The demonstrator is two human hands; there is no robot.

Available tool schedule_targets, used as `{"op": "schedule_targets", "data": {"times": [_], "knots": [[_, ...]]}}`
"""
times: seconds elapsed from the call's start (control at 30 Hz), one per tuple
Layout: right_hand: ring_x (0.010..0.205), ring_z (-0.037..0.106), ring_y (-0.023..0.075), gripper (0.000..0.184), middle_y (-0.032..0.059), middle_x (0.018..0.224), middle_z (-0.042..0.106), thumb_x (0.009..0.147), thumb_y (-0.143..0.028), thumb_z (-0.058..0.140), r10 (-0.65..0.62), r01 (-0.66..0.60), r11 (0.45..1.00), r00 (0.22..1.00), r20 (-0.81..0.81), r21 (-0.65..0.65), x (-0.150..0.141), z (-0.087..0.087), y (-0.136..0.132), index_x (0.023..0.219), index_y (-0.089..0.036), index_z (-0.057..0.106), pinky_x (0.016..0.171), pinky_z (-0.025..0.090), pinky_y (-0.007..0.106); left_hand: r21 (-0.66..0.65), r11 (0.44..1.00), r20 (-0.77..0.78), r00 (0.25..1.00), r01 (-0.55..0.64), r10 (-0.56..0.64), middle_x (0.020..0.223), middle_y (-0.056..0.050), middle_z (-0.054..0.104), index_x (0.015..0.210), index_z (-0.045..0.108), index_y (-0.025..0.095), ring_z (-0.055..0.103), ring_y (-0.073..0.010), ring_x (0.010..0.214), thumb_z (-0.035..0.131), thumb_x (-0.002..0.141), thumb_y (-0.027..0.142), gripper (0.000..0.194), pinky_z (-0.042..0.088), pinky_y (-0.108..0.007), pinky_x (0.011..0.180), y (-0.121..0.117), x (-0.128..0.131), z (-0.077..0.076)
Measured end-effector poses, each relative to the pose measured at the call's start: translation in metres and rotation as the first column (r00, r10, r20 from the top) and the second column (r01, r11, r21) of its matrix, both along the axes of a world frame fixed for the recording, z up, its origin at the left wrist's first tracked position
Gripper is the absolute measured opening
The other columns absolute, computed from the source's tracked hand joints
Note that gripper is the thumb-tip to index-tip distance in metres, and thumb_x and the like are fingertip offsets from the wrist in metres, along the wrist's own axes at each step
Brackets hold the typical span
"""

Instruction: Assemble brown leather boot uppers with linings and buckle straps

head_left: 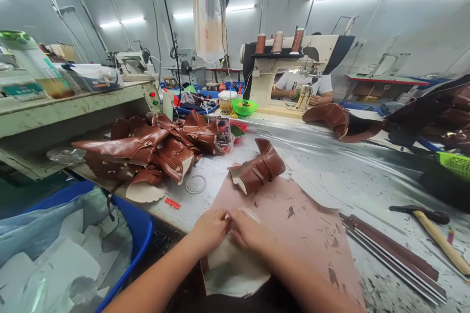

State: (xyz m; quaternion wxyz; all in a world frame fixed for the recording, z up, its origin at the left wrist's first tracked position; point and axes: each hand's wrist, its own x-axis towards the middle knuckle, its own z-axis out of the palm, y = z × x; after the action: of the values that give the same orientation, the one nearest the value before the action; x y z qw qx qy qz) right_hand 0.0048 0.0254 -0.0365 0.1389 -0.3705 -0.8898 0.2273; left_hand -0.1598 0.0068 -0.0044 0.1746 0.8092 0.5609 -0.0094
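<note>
My left hand [212, 227] and my right hand [250, 231] meet at the front edge of the worktable, fingers closed on a boot upper [235, 271]. Its pale cream lining faces me, and a thin brown edge shows at its left side. My fingertips nearly touch each other at its upper part; what lies exactly between them is hidden. Just beyond my hands, a brown leather boot upper [260, 167] with straps lies on a pinkish sheet [304, 225]. To the left is a heap of similar brown boot uppers [161, 149].
A hammer [433, 234] and dark strips [396, 254] lie at the right. A blue bin [141, 230] with pale scraps stands at lower left. A ring [195, 184], red piece [172, 203] and phone [223, 131] are nearby. Behind stands a sewing machine [264, 83], a person beyond it.
</note>
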Motion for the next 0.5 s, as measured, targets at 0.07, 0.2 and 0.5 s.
{"op": "schedule_targets", "data": {"times": [0.07,0.2,0.5], "knots": [[0.124,0.037,0.0281,0.061,0.0160,0.135,0.041,0.079,-0.039,0.057,0.083,-0.083,0.996,0.997,-0.006,0.019,-0.004,-0.009,-0.003,0.131,-0.012,0.041,0.104,0.027,0.044,-0.066,0.997,-0.030,0.998,0.044,-0.046,0.105,-0.010,0.059,0.093,0.066,0.015,0.053,-0.0242,0.098,0.046,0.080,0.022,0.025,0.039,-0.035,0.089,-0.006,-0.013,0.009],[0.127,0.028,0.0354,0.072,0.0152,0.139,0.031,0.070,-0.063,0.056,0.110,-0.109,0.993,0.993,-0.027,0.036,-0.003,-0.022,-0.007,0.131,-0.027,0.042,0.102,0.013,0.058,-0.112,0.988,-0.039,0.994,-0.110,0.106,0.116,-0.010,0.055,0.115,0.057,0.023,0.054,-0.0269,0.102,0.057,0.072,0.034,0.045,0.041,-0.037,0.088,-0.035,-0.029,0.024],[0.120,0.039,0.0309,0.033,0.0072,0.128,0.049,0.080,-0.044,0.052,-0.001,-0.077,0.983,0.907,-0.422,-0.168,0.026,0.105,-0.016,0.107,-0.029,0.064,0.098,0.030,0.049,-0.081,0.886,0.052,0.886,-0.456,0.461,0.113,0.003,0.063,0.109,0.061,0.024,0.057,-0.0174,0.103,0.036,0.064,0.012,0.053,0.042,-0.025,0.090,-0.084,-0.060,0.041]]}}
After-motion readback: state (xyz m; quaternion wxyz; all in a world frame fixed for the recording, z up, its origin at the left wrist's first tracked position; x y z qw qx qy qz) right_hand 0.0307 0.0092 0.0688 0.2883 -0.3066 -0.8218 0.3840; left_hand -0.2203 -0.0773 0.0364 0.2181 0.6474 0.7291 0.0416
